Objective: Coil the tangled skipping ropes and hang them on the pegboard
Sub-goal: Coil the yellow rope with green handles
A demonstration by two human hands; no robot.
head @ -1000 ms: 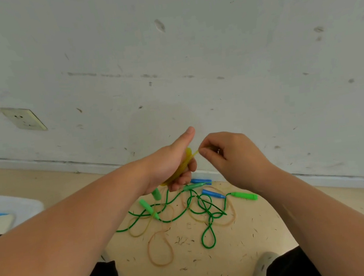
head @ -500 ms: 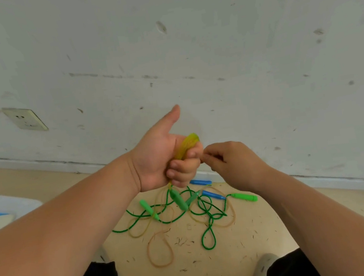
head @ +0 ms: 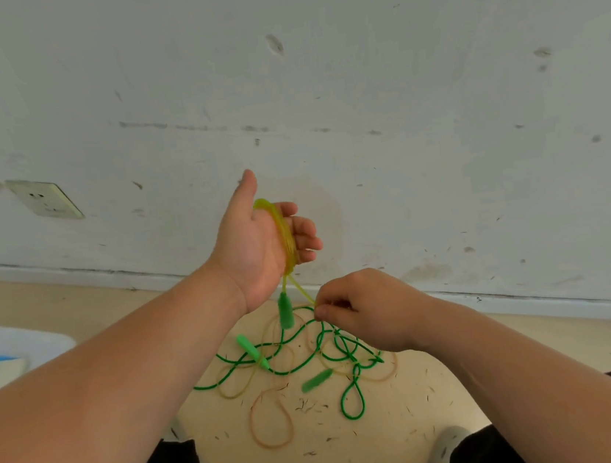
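Two ropes on my screen: the translucent yellow rope [head: 284, 234] sits wound in glossy loops round the left hand [head: 256, 249], mid-frame, its fingers [head: 306, 231] loosely curled over the coil, thumb up. I see a stubby green handle [head: 285, 310] dangling beneath. The right hand [head: 367, 308] pinches the yellow strand just below. Thin green rope [head: 301, 332] lies tangled with pale loops on the gritty beige floor [head: 362, 455], lower centre.
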